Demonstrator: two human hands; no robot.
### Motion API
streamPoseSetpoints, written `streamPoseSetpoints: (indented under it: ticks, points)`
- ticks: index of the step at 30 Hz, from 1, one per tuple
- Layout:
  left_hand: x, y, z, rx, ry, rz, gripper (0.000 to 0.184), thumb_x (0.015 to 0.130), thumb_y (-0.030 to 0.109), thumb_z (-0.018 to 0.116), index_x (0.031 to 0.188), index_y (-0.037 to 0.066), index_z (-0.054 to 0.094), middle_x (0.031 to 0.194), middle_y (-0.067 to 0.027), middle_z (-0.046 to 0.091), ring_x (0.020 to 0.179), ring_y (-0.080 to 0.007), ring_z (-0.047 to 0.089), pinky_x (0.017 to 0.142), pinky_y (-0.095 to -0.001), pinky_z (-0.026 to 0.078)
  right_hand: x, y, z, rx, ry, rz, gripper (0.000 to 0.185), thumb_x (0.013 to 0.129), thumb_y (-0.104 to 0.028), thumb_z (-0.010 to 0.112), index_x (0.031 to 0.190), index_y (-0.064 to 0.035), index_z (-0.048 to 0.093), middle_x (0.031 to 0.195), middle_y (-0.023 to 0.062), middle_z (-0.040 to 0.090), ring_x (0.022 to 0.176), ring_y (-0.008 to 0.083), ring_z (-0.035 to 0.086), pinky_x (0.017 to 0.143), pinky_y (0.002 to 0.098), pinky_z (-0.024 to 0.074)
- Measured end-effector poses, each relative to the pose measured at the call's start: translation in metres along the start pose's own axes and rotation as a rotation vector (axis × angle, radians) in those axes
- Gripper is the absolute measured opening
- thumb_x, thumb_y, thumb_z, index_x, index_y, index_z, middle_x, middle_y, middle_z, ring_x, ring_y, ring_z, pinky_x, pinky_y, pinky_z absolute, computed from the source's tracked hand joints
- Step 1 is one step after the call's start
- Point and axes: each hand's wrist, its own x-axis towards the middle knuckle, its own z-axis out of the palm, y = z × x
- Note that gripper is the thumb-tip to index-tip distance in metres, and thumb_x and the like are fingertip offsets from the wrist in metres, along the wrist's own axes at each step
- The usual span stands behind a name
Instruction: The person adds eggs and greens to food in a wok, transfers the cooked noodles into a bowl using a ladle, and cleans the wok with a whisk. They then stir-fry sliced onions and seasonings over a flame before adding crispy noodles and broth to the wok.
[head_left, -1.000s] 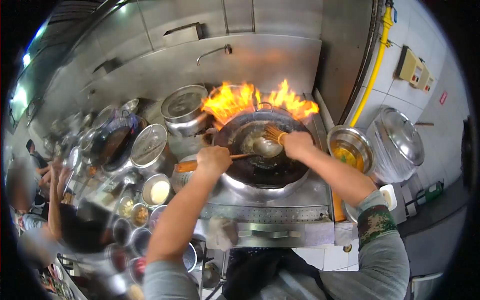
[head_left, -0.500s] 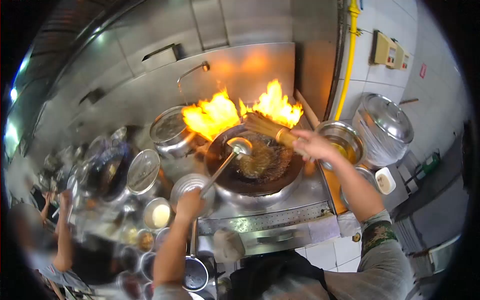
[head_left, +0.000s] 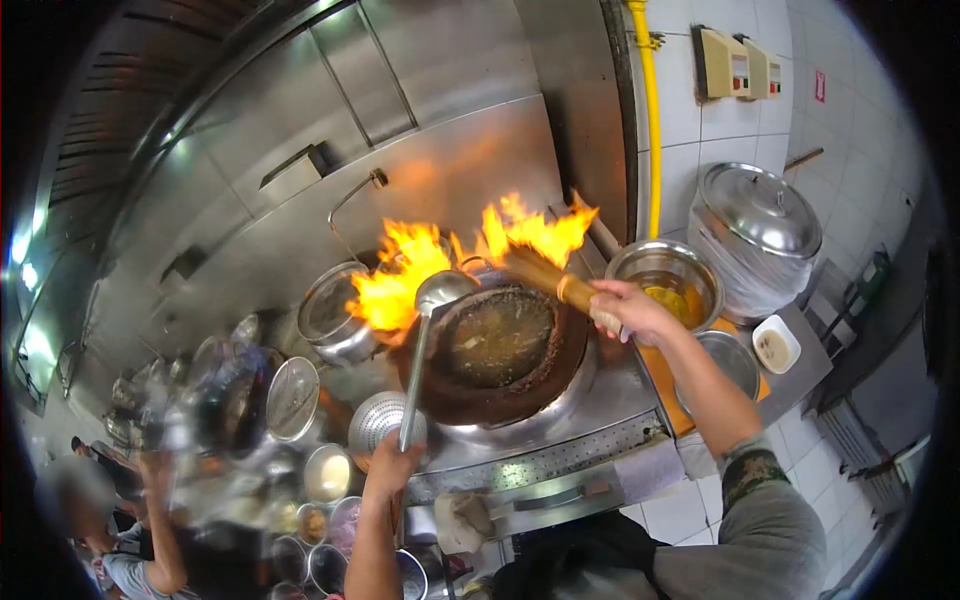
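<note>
At the near left of the wok (head_left: 568,365), the left hand (head_left: 395,465) is clenched round the lower end of a long metal ladle (head_left: 418,360). The ladle's handle slants up past the wok's left side, and its round head lies over the far left rim; whether the head touches the rim, I cannot tell. Just off the wok's right edge, the right hand (head_left: 638,310) grasps a bundled brush (head_left: 574,292) by its bound end, the blurred bristles pointing up and left over the far right rim, close to the fire.

The wok sits on the stove between and beyond the two hands, dark inside, with a pool of murky brownish liquid (head_left: 500,340) in its middle. Tall flames (head_left: 405,275) rise along its far side in two main tongues.

Left of the wok stand a covered pot (head_left: 335,315), a mesh strainer (head_left: 293,400) and, nearest to it, a perforated strainer (head_left: 372,420). A bowl of something pale yellow (head_left: 328,473) is further to the near left, among several smaller containers. To the wok's right is a steel bowl (head_left: 705,280) with yellow contents, and beyond that a big lidded container (head_left: 758,220) in clear plastic. A white dish (head_left: 776,344) lies further right. Well left of the wok, another person's arm (head_left: 168,560) is raised.
</note>
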Motion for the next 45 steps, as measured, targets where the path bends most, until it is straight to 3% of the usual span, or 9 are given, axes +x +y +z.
streamPoseSetpoints:
  ticks: [3,7,20,26,32,35,39,41,45]
  points:
    - [-0.011,0.056,0.018,-0.628,-0.260,-0.354,0.012,0.093,0.016,0.068,0.094,0.010,0.058,0.063,0.0023,0.048,0.046,-0.0082,0.042,0.041,-0.0239,0.032,-0.018,-0.012,0.001,0.134,-0.097,0.062,0.049,0.099,-0.031,0.059,0.142,-0.0096,0.049,0.081,0.0089,0.067,0.054,0.0128,0.059,0.039,0.0262,0.0435]
    - [0.001,0.121,0.044,-1.385,-0.564,-0.439,0.014,0.097,0.014,0.062,0.089,0.013,0.051,0.063,0.0050,0.039,0.047,-0.0047,0.036,0.042,-0.0241,0.031,-0.021,0.019,-0.017,-0.052,-0.061,0.117,0.051,0.099,-0.031,0.060,0.145,-0.0123,0.049,0.082,0.0079,0.068,0.053,0.0125,0.059,0.041,0.0257,0.0449]
    - [0.035,0.227,0.302,-0.649,-0.345,-0.130,0.037,0.095,0.031,0.063,0.114,0.001,0.050,0.079,-0.0080,0.055,0.067,-0.0191,0.054,0.057,-0.0346,0.043,-0.154,0.028,-0.118,0.422,0.343,-0.209,0.065,0.096,-0.024,0.065,0.151,-0.0115,0.032,0.103,0.0137,0.067,0.077,0.0185,0.068,0.050,0.0289,0.0526]
    - [0.069,0.239,0.423,-0.486,-0.150,-0.184,0.057,0.096,0.037,0.057,0.132,-0.006,0.048,0.118,-0.0304,0.063,0.114,-0.0386,0.063,0.091,-0.0480,0.050,-0.084,-0.069,-0.036,-0.382,0.106,-0.453,0.054,0.092,-0.021,0.067,0.141,-0.0054,0.052,0.112,0.0138,0.069,0.094,0.0211,0.069,0.073,0.0297,0.0559]
    - [0.016,0.227,0.345,-0.479,-0.476,0.116,0.064,0.094,0.036,0.063,0.140,-0.004,0.043,0.114,-0.0268,0.065,0.106,-0.0366,0.066,0.089,-0.0470,0.051,0.026,-0.065,0.080,-1.448,-0.462,-0.289,0.043,0.084,-0.042,0.067,0.111,-0.0081,0.073,0.105,0.0199,0.071,0.103,0.0365,0.068,0.091,0.0449,0.0528]
    - [-0.023,0.211,0.277,-0.376,-0.630,0.261,0.062,0.093,0.034,0.064,0.140,-0.001,0.044,0.121,-0.0250,0.063,0.111,-0.0371,0.063,0.092,-0.0454,0.051,0.101,-0.021,0.143,-1.401,-0.224,-0.285,0.041,0.087,-0.042,0.063,0.115,-0.0123,0.070,0.107,0.0170,0.071,0.102,0.0387,0.067,0.088,0.0491,0.0538]
    - [-0.087,0.126,0.201,-0.292,-0.004,0.467,0.059,0.092,0.029,0.069,0.140,0.002,0.047,0.117,-0.0207,0.066,0.109,-0.0380,0.065,0.093,-0.0439,0.052,0.097,-0.059,0.158,-1.566,-0.348,-0.339,0.038,0.089,-0.041,0.059,0.101,-0.0083,0.073,0.101,0.0191,0.072,0.096,0.0385,0.070,0.082,0.0501,0.0556]
    - [-0.112,0.090,0.139,-0.282,-0.065,0.107,0.059,0.090,0.027,0.072,0.138,0.001,0.049,0.115,-0.0199,0.068,0.105,-0.0371,0.067,0.090,-0.0428,0.053,0.104,-0.077,0.134,-1.690,-0.426,-0.207,0.035,0.088,-0.039,0.062,0.103,-0.0095,0.074,0.101,0.0176,0.073,0.095,0.0374,0.070,0.082,0.0480,0.0557]
    - [-0.114,0.089,0.083,-0.260,0.139,0.155,0.051,0.087,0.020,0.076,0.130,0.002,0.057,0.112,-0.0194,0.069,0.101,-0.0341,0.068,0.087,-0.0405,0.054,0.132,-0.045,0.156,-1.668,-0.085,-0.276,0.031,0.086,-0.034,0.064,0.100,-0.0072,0.074,0.099,0.0188,0.073,0.092,0.0372,0.070,0.084,0.0477,0.0552]
